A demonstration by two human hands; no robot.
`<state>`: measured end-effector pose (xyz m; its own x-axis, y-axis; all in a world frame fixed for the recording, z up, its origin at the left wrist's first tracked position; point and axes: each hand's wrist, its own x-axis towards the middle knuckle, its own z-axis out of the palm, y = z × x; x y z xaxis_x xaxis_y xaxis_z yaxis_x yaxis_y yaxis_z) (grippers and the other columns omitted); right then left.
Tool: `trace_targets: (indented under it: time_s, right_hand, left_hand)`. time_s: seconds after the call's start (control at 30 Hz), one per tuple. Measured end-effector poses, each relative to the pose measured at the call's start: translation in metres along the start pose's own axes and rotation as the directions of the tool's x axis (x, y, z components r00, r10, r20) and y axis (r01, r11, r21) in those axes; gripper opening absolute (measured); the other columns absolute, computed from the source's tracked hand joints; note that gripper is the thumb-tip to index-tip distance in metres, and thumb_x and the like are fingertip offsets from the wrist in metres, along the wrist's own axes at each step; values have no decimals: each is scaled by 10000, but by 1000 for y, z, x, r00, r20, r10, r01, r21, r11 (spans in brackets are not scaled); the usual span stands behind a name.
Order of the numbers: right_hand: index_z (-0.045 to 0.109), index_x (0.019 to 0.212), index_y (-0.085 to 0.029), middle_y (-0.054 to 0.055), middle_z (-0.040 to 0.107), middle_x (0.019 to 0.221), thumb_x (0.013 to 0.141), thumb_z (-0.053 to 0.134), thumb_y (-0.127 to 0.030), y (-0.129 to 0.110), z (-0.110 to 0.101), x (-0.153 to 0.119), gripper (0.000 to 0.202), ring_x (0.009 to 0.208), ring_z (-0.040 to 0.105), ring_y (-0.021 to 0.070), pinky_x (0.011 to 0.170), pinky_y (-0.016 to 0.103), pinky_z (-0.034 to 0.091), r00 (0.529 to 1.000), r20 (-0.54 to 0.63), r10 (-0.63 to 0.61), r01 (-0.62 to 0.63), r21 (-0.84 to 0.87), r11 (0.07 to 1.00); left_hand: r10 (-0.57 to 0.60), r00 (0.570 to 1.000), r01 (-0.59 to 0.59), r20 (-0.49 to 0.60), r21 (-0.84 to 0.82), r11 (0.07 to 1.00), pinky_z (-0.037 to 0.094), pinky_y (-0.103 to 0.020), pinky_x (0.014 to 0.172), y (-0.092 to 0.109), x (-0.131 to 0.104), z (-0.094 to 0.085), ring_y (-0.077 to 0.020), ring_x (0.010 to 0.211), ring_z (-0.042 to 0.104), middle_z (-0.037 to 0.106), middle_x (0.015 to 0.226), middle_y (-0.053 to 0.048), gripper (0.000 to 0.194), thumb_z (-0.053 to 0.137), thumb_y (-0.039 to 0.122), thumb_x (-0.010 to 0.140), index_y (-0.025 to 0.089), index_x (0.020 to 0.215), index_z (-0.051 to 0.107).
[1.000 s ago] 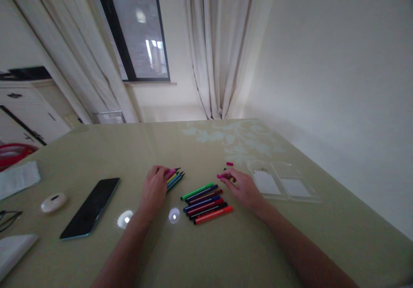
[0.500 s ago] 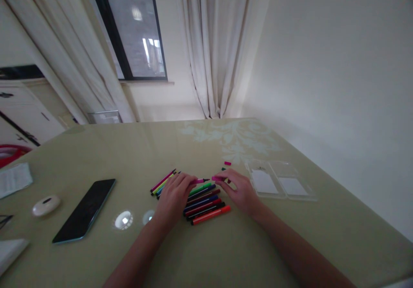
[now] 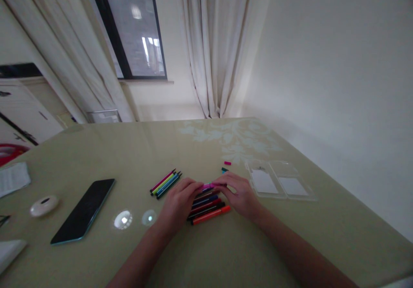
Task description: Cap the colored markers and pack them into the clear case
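Observation:
My left hand (image 3: 179,203) and my right hand (image 3: 238,193) meet over a row of capped markers (image 3: 209,208) lying side by side on the table (image 3: 206,253). Between the fingertips of both hands is a pink marker (image 3: 208,186), held above the row; the right fingers pinch its pink cap end. A small bunch of uncapped markers (image 3: 165,182) lies just left of my left hand. Two loose caps, a pink cap (image 3: 227,163) and a teal cap (image 3: 224,169), rest beyond my right hand.
A clear open plastic case (image 3: 280,185) lies right of the hands. A black phone (image 3: 84,210), a white oval object (image 3: 43,205) and papers (image 3: 14,178) sit at the left. Curtains and a window stand behind the table's far edge.
My left hand picked a pink marker from the left bunch and carried it right to meet my right hand, which holds a pink cap; marker and cap are now together.

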<state>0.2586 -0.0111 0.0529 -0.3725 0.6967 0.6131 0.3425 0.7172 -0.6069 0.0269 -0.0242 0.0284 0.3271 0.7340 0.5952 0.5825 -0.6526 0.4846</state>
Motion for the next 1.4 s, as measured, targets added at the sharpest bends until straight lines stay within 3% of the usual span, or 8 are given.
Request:
trace_targets:
  time_s: [0.3,0.57,0.73,1.0,1.1,1.17,1.27,1.4]
  right_hand:
    - [726,1192,-200,97,772,1125,1048,543,-317,25,4,-4,261,1030,714,230,926,356,545,973,44,224,-208,-236,949]
    - [548,1471,-173,125,517,1566,970,406,-26,58,-4,-5,542,1410,490,290,1109,447,380,903,39,429,-235,-790,566]
    - [601,1397,-181,142,647,1409,991,446,-63,57,-3,0,450,1292,565,280,1048,411,381,881,32,472,-221,-855,469]
    - [712,1089,-171,129,729,1107,1007,515,-130,46,-11,7,217,1093,635,284,920,382,422,837,-20,547,-273,-881,385]
    - [705,1071,-163,127,727,1073,1008,534,-148,45,-12,6,183,1044,660,269,908,369,452,855,-63,515,-322,-843,431]
    - [701,1076,-172,115,721,1074,1000,560,-162,44,-12,4,161,1017,675,244,894,346,486,886,-76,457,-363,-727,583]
    - [700,1059,-194,80,729,1053,978,601,-194,40,-9,1,129,955,701,200,858,310,547,933,-84,349,-355,-363,861]
    - [724,1025,-204,72,751,1008,956,659,-300,29,0,-1,135,887,728,194,833,338,600,941,-106,321,-323,-6,946]
  left_hand:
    - [-108,978,69,181,209,976,526,-354,875,-6,2,0,-219,932,660,719,996,-56,198,558,222,1021,206,1098,740]
    - [-210,956,144,203,297,944,507,-368,906,-15,6,-8,-231,967,639,706,1007,-73,278,490,278,1048,204,1040,758]
    - [-464,886,391,-26,582,713,494,-410,931,-39,5,-36,-282,1015,639,712,1083,-112,321,437,229,1037,184,1091,750]
    - [-641,768,469,13,669,576,486,-406,877,-44,2,-47,-307,1049,652,711,1100,-110,305,412,291,1048,190,1073,699]
    - [-651,758,484,24,649,587,480,-399,894,-46,3,-46,-297,1051,656,714,1098,-110,280,418,290,1043,186,1111,668]
    - [-651,758,485,35,638,598,476,-396,911,-49,2,-44,-294,1056,654,707,1110,-118,309,390,281,1048,181,1143,667]
    - [-647,760,478,60,624,618,470,-382,928,-55,0,-42,-281,1041,652,693,1086,-123,343,367,286,1053,181,1116,687]
    - [-623,781,464,54,616,636,470,-374,915,-55,-3,-42,-273,1030,648,681,1074,-120,300,403,307,1044,177,1069,672]
